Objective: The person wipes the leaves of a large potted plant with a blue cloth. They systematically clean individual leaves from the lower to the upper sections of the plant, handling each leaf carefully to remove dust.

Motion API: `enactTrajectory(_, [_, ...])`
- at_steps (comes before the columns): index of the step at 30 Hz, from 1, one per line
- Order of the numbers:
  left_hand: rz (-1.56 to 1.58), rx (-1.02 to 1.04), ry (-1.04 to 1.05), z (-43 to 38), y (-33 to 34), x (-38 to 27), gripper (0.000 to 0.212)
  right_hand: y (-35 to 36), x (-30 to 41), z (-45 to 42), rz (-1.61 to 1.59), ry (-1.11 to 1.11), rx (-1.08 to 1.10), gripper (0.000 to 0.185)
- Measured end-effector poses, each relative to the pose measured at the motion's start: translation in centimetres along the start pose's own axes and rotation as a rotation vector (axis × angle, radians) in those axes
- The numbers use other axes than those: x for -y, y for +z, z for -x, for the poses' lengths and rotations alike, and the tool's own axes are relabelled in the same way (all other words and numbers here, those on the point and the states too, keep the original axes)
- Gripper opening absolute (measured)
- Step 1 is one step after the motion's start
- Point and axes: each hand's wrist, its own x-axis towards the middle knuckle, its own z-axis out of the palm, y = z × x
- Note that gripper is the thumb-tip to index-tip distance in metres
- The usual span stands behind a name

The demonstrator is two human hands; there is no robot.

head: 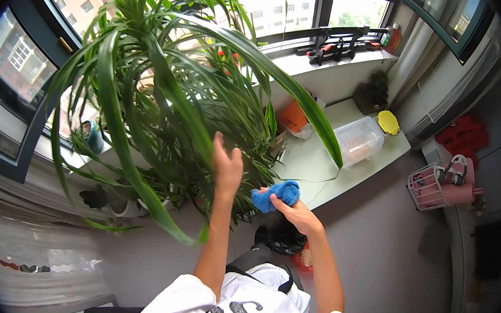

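Observation:
A large potted plant with long, strap-like green leaves (110, 89) fills the space before me. My left hand (227, 165) is raised among the leaves, slightly blurred, thumb and fingers apart. It is right beside a broad drooping leaf (182, 107); whether it touches the leaf I cannot tell. A bunched blue cloth (278, 196) sits in the grip of my right hand (296, 213), to the right of the plant's lower foliage. The foliage hides the plant's pot.
A pale low counter (354, 180) holds a clear plastic box (359, 138), a yellow lid (389, 122) and an orange container (293, 116). Below my right hand is a black plastic bag (285, 238). An open window sash (2, 100) juts in at left. A wire basket (423, 188) stands at right.

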Motion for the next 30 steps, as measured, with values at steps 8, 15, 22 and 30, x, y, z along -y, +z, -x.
enactTrajectory(8, [-0.094, -0.03, 0.032, -3.2, -1.4, 4.0, 0.067, 4.1, 4.9, -11.7, 0.884, 0.018, 0.469, 0.035])
enactTrajectory(15, [-0.068, 0.11, 0.143, -5.1, -2.3, 3.0, 0.055, 2.4, 11.8, -16.7, 0.699, -0.019, 0.103, 0.029])
enactTrajectory(22, [-0.011, -0.154, 0.15, -4.5, 1.3, 1.7, 0.055, 2.3, 11.1, -22.0, 0.224, -0.272, -0.328, 0.022])
enactTrajectory(30, [0.119, -0.262, -0.003, -7.0, 4.8, 2.8, 0.059, 0.9, 9.6, -23.9, 0.72, -0.878, -0.62, 0.018])
